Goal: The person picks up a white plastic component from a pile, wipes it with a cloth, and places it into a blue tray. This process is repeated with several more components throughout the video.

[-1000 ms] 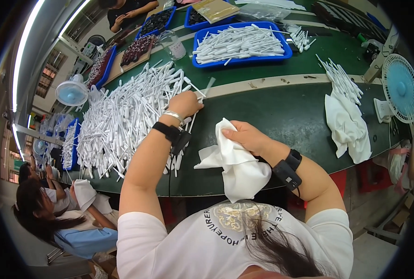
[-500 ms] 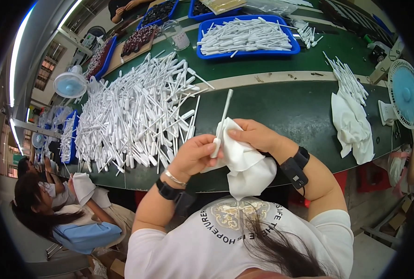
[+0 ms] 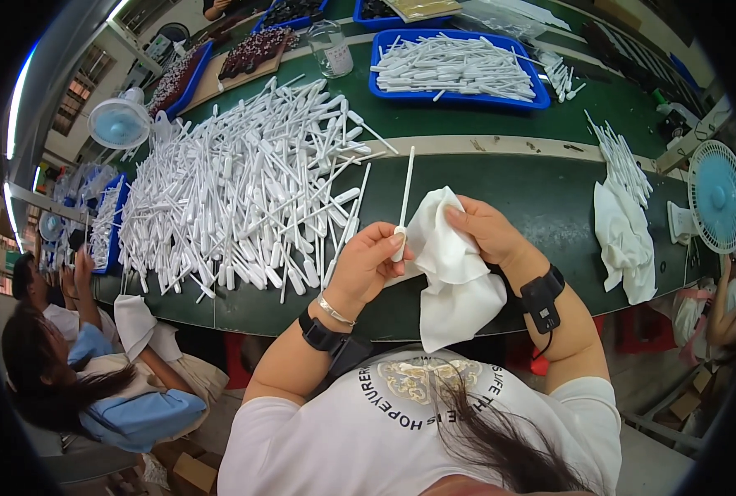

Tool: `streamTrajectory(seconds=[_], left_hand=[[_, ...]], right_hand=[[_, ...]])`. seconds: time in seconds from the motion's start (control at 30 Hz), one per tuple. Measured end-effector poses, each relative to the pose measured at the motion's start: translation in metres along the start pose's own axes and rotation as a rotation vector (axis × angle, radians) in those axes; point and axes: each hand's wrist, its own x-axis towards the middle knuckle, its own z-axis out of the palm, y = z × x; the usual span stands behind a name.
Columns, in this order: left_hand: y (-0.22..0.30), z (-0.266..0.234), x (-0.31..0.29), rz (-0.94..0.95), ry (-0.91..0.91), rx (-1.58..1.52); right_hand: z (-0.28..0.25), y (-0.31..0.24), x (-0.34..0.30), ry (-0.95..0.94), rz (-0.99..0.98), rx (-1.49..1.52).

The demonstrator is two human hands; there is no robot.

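Note:
Pinched in the fingers of my left hand (image 3: pixel 366 258) is a white plastic stick (image 3: pixel 408 188). It stands nearly upright, its thicker end at my fingertips and its thin stem pointing up and away. My right hand (image 3: pixel 490 235) grips a white cloth (image 3: pixel 461 285), which hangs in folds just right of the stick. The cloth's left edge comes close to my left fingers; whether it touches them I cannot tell. Left of my hands, a large heap of similar white sticks (image 3: pixel 236 190) covers the green table (image 3: pixel 517 194).
Farther back is a blue tray (image 3: pixel 500 101) full of white sticks, with a clear jar (image 3: pixel 332 56) to its left. At right lie more sticks (image 3: pixel 623 165), a second white cloth (image 3: pixel 624 236) and a fan (image 3: pixel 718 197). Another fan (image 3: pixel 120 124) and a seated co-worker (image 3: pixel 95 397) are at left.
The cloth was around the stick's thicker part; now it is drawn away to the right with my right hand. My left hand still holds the stick, now more upright. The view has shifted slightly.

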Motion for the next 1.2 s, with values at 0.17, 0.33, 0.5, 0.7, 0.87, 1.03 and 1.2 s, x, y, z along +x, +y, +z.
streamTrajectory(seconds=[0.17,0.33,0.5,0.7,0.87,1.03,1.2], left_hand=[[0.002,-0.012,0.001,-0.052,-0.101,-0.187],[0.003,-0.014,-0.003,-0.059,-0.115,-0.215],[0.029,0.023,0.003,-0.068,-0.074,0.035],[0.063,0.149,0.078,-0.216,-0.264,0.818],[0.001,0.214,0.223,-0.140,-0.353,1.074],[-0.040,0.258,0.329,-0.121,-0.306,1.129],[-0.057,0.269,0.395,0.030,-0.240,1.246]], right_hand=[[0.003,0.000,0.000,0.019,0.019,-0.004],[0.004,0.001,0.003,0.015,0.030,-0.009],[-0.007,0.008,0.007,-0.016,-0.033,-0.046],[-0.014,0.016,0.022,-0.096,-0.330,-0.230],[-0.033,0.030,0.034,-0.058,-0.670,-0.622],[-0.022,0.031,0.032,-0.086,-0.451,-0.470],[-0.028,0.055,0.050,-0.038,-0.687,-0.680]])
